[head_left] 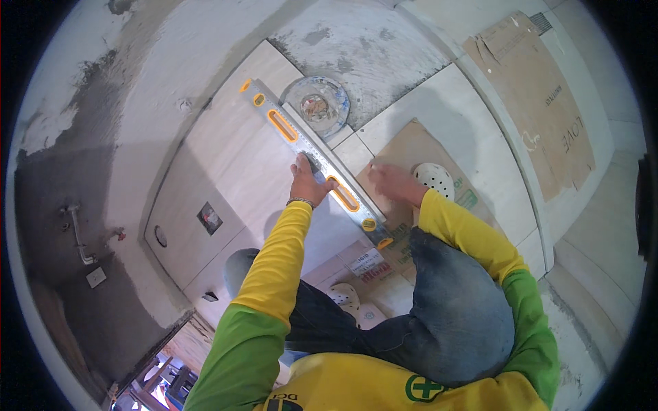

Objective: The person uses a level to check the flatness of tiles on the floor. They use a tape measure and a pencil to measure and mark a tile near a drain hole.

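A long silver spirit level (305, 142) with yellow-orange end caps and grip slots lies slantwise along a large pale tile (233, 147). My left hand (310, 183) is closed on the level near its middle, thumb and fingers on its near edge. A bracelet circles that wrist. My right hand (397, 184) is apart from the level, over brown cardboard (411, 145), with its fingers curled in. Whether anything is in them is hidden. A round clear container with a blue-marked rim (334, 88) sits beyond the level.
White perforated clogs (434, 179) are on my feet, the right one on the cardboard. The large tile surface has a square cutout (210, 217). Pipework (77, 236) projects from the grey wall at left. Another cardboard sheet (541, 109) lies at far right, past a raised edge. Rough cement (384, 51) shows at the back.
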`<state>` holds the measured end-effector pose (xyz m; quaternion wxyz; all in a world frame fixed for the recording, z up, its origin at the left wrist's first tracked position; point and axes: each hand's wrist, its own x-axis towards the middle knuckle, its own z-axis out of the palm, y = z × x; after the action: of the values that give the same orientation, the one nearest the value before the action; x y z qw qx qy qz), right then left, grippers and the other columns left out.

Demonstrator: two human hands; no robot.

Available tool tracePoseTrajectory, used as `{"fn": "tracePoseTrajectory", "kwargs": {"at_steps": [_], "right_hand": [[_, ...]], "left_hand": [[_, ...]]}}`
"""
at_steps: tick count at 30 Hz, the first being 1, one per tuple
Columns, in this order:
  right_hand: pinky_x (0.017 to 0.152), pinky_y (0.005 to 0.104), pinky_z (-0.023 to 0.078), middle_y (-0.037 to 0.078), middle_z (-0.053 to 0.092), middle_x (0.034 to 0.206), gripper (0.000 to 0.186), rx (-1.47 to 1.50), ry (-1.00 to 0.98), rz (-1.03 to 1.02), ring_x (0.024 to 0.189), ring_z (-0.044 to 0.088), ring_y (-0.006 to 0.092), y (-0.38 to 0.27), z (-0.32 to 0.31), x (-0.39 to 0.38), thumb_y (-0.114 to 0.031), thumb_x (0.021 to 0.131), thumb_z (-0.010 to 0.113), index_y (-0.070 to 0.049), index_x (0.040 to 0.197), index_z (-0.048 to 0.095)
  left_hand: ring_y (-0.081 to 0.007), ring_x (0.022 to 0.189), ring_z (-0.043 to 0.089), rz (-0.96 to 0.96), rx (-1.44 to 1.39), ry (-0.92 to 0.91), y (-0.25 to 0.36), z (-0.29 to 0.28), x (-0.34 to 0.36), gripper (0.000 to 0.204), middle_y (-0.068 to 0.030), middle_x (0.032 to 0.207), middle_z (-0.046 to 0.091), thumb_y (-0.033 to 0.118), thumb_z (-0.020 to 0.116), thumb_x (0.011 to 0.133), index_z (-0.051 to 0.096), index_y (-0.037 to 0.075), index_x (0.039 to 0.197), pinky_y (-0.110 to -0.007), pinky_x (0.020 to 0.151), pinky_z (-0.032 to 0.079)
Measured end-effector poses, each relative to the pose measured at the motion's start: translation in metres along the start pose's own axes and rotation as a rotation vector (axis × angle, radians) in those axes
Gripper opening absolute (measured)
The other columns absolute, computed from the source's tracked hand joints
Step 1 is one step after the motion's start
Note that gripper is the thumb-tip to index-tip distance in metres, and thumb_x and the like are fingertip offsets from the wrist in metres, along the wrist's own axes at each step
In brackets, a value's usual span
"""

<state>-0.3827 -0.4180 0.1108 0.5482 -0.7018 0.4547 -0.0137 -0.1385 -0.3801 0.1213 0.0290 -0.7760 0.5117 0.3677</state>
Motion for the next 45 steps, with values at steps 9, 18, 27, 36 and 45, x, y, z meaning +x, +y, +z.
{"fn": "tracePoseTrajectory", "kwargs": {"at_steps": [9,18,27,36,45], "right_hand": [[0.076,0.0464,0.047,0.021,0.066,0.081,0.051,0.294,0.327,-0.106,0.082,0.063,0.0406,-0.047,-0.049,0.021,-0.043,0.098,0.043,0.002,0.089,0.064],[0.076,0.0486,0.048,0.024,0.066,0.091,0.041,0.034,0.162,-0.161,0.085,0.063,0.0416,0.013,0.029,0.009,-0.041,0.090,0.057,-0.001,0.097,0.065],[0.088,0.0456,0.049,0.025,0.067,0.104,0.062,-0.088,-0.102,0.066,0.099,0.064,0.0417,0.011,0.029,-0.020,-0.046,0.072,0.076,0.001,0.110,0.063],[0.088,0.0463,0.050,0.023,0.067,0.105,0.060,-0.119,-0.152,0.056,0.099,0.064,0.0404,0.012,0.027,-0.021,-0.045,0.069,0.077,-0.003,0.110,0.063],[0.086,0.0459,0.050,0.020,0.068,0.103,0.054,-0.114,-0.130,0.015,0.098,0.065,0.0389,0.019,0.033,-0.022,-0.042,0.069,0.075,-0.008,0.109,0.064]], "left_hand": [[-0.0444,0.146,0.014,-0.007,-0.022,-0.016,0.007,-0.002,0.000,0.123,-0.0283,0.157,0.019,0.036,0.086,0.069,0.005,-0.008,0.150,-0.039,0.119,0.025],[-0.0447,0.145,0.020,0.031,0.022,0.013,0.009,0.000,0.000,0.117,-0.0304,0.154,0.021,0.038,0.081,0.071,0.008,-0.010,0.149,-0.040,0.117,0.029],[-0.0457,0.137,0.036,0.052,0.044,0.222,0.021,-0.002,0.011,0.114,-0.0348,0.147,0.035,0.055,0.078,0.073,0.018,-0.002,0.152,-0.042,0.114,0.034],[-0.0465,0.139,0.032,0.010,-0.116,0.148,0.010,0.001,0.024,0.112,-0.0345,0.151,0.028,0.053,0.078,0.074,0.016,0.003,0.154,-0.043,0.115,0.031],[-0.0449,0.137,0.036,0.010,-0.125,0.191,0.011,0.006,0.026,0.111,-0.0334,0.149,0.031,0.048,0.079,0.072,0.019,0.002,0.153,-0.042,0.114,0.033]]}}
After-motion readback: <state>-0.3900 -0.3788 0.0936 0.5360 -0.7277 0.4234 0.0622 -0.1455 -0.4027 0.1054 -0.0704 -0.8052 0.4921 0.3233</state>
